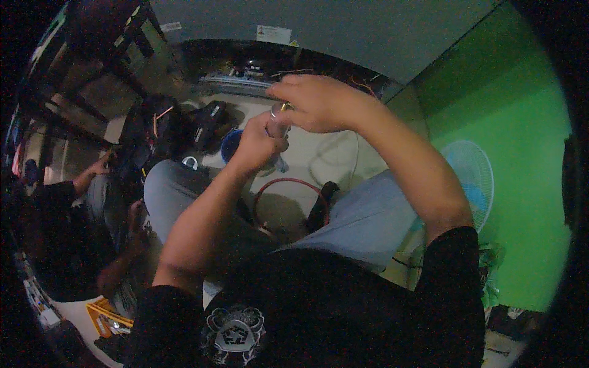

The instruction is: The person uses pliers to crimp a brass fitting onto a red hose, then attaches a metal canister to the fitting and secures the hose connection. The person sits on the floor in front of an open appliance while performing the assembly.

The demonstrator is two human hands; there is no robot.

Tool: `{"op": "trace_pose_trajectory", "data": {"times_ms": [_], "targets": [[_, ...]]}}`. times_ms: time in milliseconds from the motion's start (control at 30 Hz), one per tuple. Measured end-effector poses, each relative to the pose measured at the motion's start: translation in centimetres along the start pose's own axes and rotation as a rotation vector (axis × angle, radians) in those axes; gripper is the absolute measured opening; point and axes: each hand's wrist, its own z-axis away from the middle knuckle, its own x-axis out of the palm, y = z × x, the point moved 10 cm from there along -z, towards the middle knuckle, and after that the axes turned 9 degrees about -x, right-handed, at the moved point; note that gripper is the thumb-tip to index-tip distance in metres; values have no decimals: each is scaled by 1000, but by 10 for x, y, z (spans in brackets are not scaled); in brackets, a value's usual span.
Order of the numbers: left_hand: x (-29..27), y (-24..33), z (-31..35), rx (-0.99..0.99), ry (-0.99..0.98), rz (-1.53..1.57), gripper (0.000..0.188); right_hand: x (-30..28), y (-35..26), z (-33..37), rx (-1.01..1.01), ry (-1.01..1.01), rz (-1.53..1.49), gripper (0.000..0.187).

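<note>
My left hand (261, 142) is wrapped around a silver metal cylinder (277, 127) that stands roughly upright above my lap. A small brass-coloured fitting (284, 107) shows at its upper end. Over that end bends my right hand (316, 104), its thumb and a finger closing at the fitting while other fingers reach out past it. The exact contact there is partly hidden and dim. Just behind my left wrist is a blue round object (230, 144), half covered. A red hose (288, 180) curves over the floor between my knees, beside a black handle-like object (325, 199).
Ahead, a large grey panel (343, 30) sits above a dark compartment (245, 69) with wires and metal parts. Black bags (162, 126) lie at the left, near another person (61, 214). A fan (472, 178) stands against the green wall (521, 184). A yellow crate (107, 318) is at lower left.
</note>
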Motion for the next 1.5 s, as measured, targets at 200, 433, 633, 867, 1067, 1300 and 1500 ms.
{"op": "trace_pose_trajectory", "data": {"times_ms": [200,433,633,867,1067,1300,1500], "targets": [[1,-19,-13,-37,6,-151,23,27,7,8,21,-78,-65,35],[13,-27,-24,-12,-94,27,19,24,5,11,-145,39,40,35],[20,-11,-8,119,58,-30,15,44,28,22,239,104,-58,39],[31,16,6,378,38,-496,16,35,2,26,-53,218,49,36],[25,-6,5,248,89,-166,17,42,6,26,93,386,-8,28],[25,-11,1,261,203,-393,19,49,23,35,421,454,-46,31],[0,-9,-6,128,304,-230,21,75,69,72,537,541,-370,38]]}}
